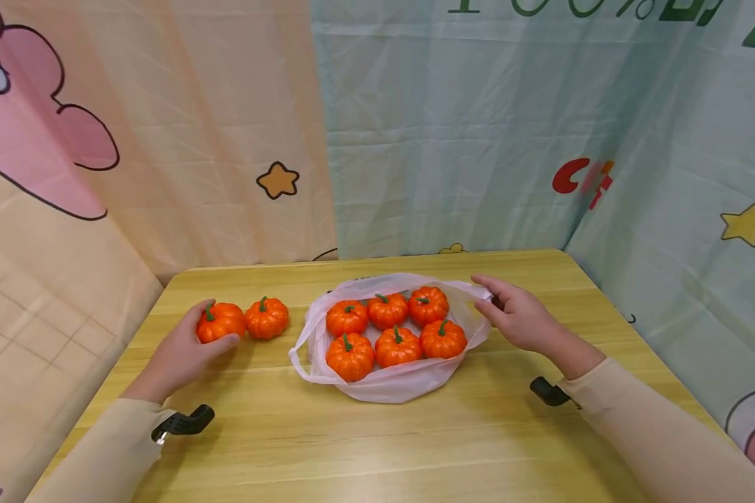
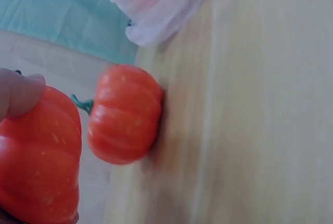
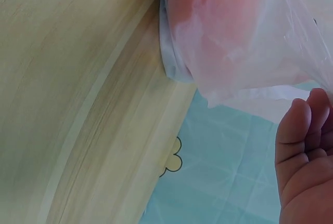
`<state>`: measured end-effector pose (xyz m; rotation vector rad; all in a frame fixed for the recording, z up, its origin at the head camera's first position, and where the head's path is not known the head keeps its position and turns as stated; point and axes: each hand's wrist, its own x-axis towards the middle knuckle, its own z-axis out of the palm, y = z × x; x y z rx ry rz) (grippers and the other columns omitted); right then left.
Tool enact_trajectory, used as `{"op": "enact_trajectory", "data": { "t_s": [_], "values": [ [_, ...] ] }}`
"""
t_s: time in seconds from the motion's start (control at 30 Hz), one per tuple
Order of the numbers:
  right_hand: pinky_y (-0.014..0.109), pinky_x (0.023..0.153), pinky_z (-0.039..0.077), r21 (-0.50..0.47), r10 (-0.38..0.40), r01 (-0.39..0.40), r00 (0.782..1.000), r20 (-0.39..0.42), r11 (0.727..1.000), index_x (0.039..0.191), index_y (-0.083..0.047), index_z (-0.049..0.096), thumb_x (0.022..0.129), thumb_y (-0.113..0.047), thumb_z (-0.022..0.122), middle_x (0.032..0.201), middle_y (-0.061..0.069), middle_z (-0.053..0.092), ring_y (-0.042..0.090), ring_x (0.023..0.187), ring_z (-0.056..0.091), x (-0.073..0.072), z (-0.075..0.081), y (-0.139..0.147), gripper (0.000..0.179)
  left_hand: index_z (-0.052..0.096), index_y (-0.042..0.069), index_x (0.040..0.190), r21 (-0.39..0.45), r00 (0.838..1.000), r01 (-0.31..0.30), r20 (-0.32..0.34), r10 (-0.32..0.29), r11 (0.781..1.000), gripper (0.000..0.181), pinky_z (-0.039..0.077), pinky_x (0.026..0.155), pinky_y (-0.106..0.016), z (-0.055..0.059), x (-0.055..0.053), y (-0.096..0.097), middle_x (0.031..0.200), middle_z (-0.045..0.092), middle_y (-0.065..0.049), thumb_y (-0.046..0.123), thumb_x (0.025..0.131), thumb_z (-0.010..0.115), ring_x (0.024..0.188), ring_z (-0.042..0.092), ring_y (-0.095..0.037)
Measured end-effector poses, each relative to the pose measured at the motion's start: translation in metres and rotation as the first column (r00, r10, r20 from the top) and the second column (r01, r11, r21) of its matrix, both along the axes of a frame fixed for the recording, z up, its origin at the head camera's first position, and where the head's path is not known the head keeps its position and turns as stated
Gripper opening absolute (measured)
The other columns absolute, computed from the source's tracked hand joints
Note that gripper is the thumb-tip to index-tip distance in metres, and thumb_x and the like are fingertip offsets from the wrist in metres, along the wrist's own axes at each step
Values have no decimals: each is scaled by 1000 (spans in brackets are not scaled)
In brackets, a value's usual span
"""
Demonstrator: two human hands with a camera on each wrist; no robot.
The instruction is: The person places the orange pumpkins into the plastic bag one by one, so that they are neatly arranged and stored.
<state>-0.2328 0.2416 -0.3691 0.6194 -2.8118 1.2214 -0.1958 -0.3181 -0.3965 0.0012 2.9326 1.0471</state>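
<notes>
My left hand (image 1: 185,349) grips a small orange pumpkin (image 1: 221,322) with a green stem, thumb on the near side and fingers behind. Just right of it, a second pumpkin (image 1: 267,318) rests on the table; in the left wrist view this loose pumpkin (image 2: 125,115) lies beyond the held one (image 2: 44,156). A thin white plastic bag (image 1: 396,388) sits mid-table, its mouth spread wide, with several pumpkins (image 1: 398,346) inside in two rows. At the bag's right rim, my right hand (image 1: 522,314) pinches the plastic; the bag wall (image 3: 234,63) stretches toward its fingers (image 3: 293,125).
The wooden table (image 1: 352,447) carries all of this. Printed cloth curtains (image 1: 453,140) hang behind the table and along both sides. A loop handle (image 1: 298,360) of the bag sticks out on the left. Black wrist straps (image 1: 191,420) show at both sleeves.
</notes>
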Motion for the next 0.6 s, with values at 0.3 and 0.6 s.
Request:
{"op": "enact_trajectory", "data": {
  "t_s": [0.3,0.6],
  "values": [
    [22,61,48,-8,4,-4,1000,30,1000,152,3,49,103,-13,67,90,9,61,15,76,50,0,3,-1,55,19,3,167,54,995,79,-66,-75,995,98,42,113,-69,24,-3,38,163,34,-32,48,98,72,140,45,-52],
    [24,55,45,-9,9,-8,998,61,1000,149,1,53,98,-14,74,89,7,66,16,75,54,0,2,0,58,22,6,167,91,981,183,-81,-175,979,97,46,113,-64,33,-9,85,162,33,-27,44,96,75,140,47,-48]
  ]
}}
